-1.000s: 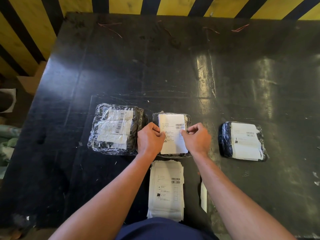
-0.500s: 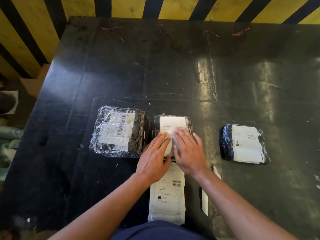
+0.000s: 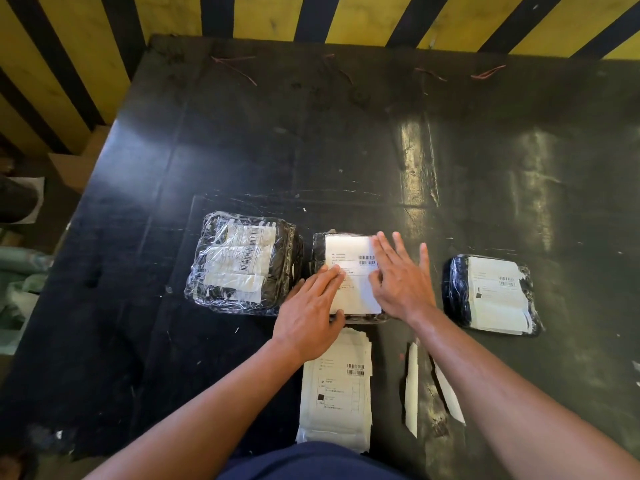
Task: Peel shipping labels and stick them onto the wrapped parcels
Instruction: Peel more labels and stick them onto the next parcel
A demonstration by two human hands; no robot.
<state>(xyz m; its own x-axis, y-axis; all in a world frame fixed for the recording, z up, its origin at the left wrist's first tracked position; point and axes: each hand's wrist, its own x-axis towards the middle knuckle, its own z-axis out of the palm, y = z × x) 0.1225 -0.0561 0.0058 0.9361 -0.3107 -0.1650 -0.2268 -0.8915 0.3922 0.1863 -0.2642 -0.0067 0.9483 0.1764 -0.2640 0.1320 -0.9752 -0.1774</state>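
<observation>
Three black parcels wrapped in clear film lie in a row on the black table. The middle parcel carries a white shipping label. My left hand lies flat with straight fingers on the label's left lower part. My right hand presses flat on its right side, fingers spread. The left parcel and the right parcel each bear white labels. A stack of unpeeled labels sits near the table's front edge, below the middle parcel.
Two strips of peeled backing paper lie right of the label stack, under my right forearm. A yellow-and-black striped wall runs behind the table. A cardboard box and bags sit off the table's left edge.
My hands first pinched the label over the middle parcel, then laid it down. Both palms now press flat and have slid apart toward the label's sides.
</observation>
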